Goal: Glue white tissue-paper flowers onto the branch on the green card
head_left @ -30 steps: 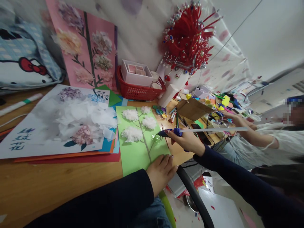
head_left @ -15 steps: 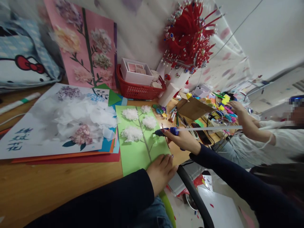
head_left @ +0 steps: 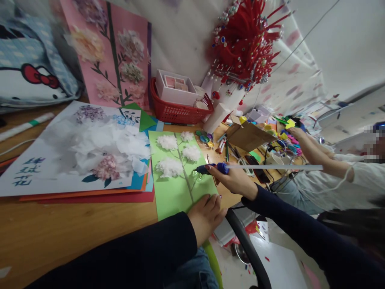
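A green sheet (head_left: 168,196) lies on the table, with several white paper flowers (head_left: 170,167) along a drawn stem. My left hand (head_left: 207,216) rests spread on the sheet's lower right corner, palm down. My right hand (head_left: 234,180) is closed round a blue glue gun (head_left: 221,167), from whose back a long pale glue stick (head_left: 276,167) sticks out. The gun's dark tip points left over a patch of clear, shiny glue (head_left: 199,175) on the sheet, right of the stem. Whether the tip touches the glue cannot be told.
White tissue petals (head_left: 111,148) lie on a paper stack at left. Behind stand a red basket (head_left: 180,111), a pink flower picture (head_left: 132,28) and a cardboard piece (head_left: 249,136). At right, another person's arm (head_left: 321,152) reaches over craft supplies.
The whole view has shifted slightly. My right hand and the glue gun have moved a little over the glue patch. The glue stick's angle has changed slightly; my left hand stays on the sheet.
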Demonstrator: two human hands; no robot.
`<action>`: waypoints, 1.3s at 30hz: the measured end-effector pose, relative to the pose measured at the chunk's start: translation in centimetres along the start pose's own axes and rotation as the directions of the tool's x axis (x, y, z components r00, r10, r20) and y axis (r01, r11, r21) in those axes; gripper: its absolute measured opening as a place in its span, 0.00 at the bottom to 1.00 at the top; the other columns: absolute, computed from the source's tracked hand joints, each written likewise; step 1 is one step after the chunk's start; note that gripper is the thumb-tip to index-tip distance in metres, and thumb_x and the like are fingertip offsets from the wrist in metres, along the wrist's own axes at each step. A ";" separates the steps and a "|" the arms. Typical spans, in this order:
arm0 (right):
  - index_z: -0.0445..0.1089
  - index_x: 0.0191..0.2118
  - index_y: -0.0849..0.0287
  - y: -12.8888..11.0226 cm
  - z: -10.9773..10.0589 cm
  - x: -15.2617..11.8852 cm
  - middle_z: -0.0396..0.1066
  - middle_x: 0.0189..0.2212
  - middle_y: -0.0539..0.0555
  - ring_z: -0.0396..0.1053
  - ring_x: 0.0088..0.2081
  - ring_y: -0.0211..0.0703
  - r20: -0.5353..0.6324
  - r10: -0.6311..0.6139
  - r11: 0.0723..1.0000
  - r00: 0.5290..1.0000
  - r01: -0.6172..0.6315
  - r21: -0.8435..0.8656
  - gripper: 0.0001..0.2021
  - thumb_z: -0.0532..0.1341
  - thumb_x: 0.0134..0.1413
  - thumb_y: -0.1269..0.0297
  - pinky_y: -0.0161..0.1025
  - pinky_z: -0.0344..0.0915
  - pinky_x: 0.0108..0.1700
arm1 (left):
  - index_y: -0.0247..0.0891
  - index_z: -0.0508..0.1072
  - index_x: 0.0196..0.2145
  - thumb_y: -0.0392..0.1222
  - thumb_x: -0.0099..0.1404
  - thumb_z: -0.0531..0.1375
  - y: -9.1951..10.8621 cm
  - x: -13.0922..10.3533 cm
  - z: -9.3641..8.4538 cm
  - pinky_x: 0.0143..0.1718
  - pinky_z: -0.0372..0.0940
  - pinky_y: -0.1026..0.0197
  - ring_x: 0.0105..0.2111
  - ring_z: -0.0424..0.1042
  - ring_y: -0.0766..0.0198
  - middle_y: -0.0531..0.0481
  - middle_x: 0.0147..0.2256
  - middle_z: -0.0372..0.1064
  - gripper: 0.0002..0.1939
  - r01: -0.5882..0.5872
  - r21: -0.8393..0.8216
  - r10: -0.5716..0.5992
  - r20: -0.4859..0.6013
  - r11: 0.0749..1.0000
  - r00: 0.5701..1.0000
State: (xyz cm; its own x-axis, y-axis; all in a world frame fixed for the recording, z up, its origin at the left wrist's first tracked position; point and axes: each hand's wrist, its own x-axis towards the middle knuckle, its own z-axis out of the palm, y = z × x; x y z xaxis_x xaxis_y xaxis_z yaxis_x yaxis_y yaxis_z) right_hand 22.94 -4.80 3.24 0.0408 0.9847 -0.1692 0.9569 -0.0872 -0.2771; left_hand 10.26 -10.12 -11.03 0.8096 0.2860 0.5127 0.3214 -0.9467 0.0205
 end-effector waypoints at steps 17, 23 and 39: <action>0.63 0.15 0.58 0.3 0.0 0.0 0.61 0.12 0.50 0.59 0.18 0.36 -0.004 -0.029 1.000 1.000 0.029 -0.004 0.31 0.49 0.57 0.38 0.36 0.53 0.25 | 0.38 0.67 0.56 0.40 0.72 0.51 -0.1 0.0 -0.1 0.57 0.54 0.51 0.56 0.66 0.54 0.40 0.57 0.66 0.17 -0.002 0.022 0.003 -0.043 1.000 0.999; 0.56 0.15 0.57 0.8 0.2 -0.3 0.54 0.12 0.47 0.50 0.17 0.33 -0.059 -0.069 0.997 0.996 0.067 -0.039 0.31 0.50 0.55 0.35 0.36 0.46 0.22 | 0.38 0.67 0.56 0.40 0.72 0.50 0.0 0.0 0.0 0.56 0.54 0.51 0.56 0.65 0.54 0.40 0.57 0.66 0.17 0.001 0.020 0.000 -0.039 1.000 0.999; 0.63 0.15 0.58 1.2 0.5 -0.8 0.60 0.11 0.49 0.55 0.16 0.33 -0.066 -0.115 0.993 0.991 0.115 -0.003 0.31 0.52 0.56 0.37 0.35 0.51 0.23 | 0.38 0.66 0.57 0.41 0.72 0.50 -0.1 -0.1 0.1 0.57 0.54 0.51 0.56 0.66 0.54 0.40 0.58 0.65 0.18 -0.023 0.039 0.024 -0.026 0.999 0.999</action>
State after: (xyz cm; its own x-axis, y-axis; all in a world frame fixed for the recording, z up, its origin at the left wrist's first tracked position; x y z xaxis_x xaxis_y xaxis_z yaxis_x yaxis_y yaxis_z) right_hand 23.93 -5.73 2.60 -0.0501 0.9960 -0.0734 0.9562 0.0266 -0.2916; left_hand 10.22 -10.06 -11.15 0.8040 0.2588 0.5353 0.3215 -0.9466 -0.0251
